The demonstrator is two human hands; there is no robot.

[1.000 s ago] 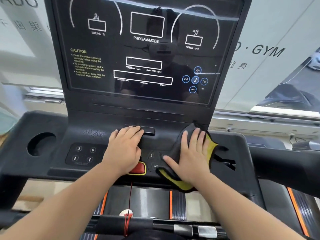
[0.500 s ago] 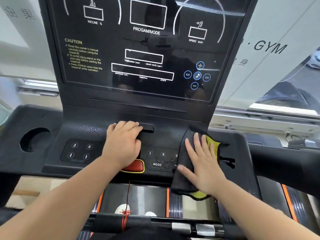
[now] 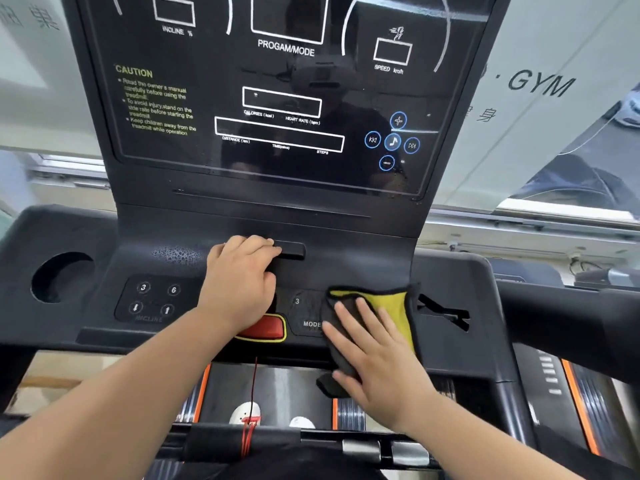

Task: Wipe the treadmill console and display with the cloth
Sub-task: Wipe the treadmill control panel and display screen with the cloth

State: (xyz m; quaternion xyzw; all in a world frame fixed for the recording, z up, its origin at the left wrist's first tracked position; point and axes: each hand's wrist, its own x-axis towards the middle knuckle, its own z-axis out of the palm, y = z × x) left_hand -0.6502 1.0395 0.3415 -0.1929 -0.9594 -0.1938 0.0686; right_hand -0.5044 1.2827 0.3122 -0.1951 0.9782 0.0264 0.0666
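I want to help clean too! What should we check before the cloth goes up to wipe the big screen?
1. Cloth under the right hand: ok, flat palm presses it on the console's right keypad.
2. Left hand clear of the red button: not ok, the palm lies partly over it.
3. Droplets on the console wiped: not ok, still wet beside the left hand.
4. Display switched off: cannot tell, its boxes look blank.
5. Display free of smudges: not ok, specks near the blue buttons.

1 cloth [image 3: 372, 308], 2 hands, 1 console [image 3: 450, 282], 1 display [image 3: 277, 98], 1 red button [image 3: 265, 328], 1 cupholder [image 3: 62, 277].
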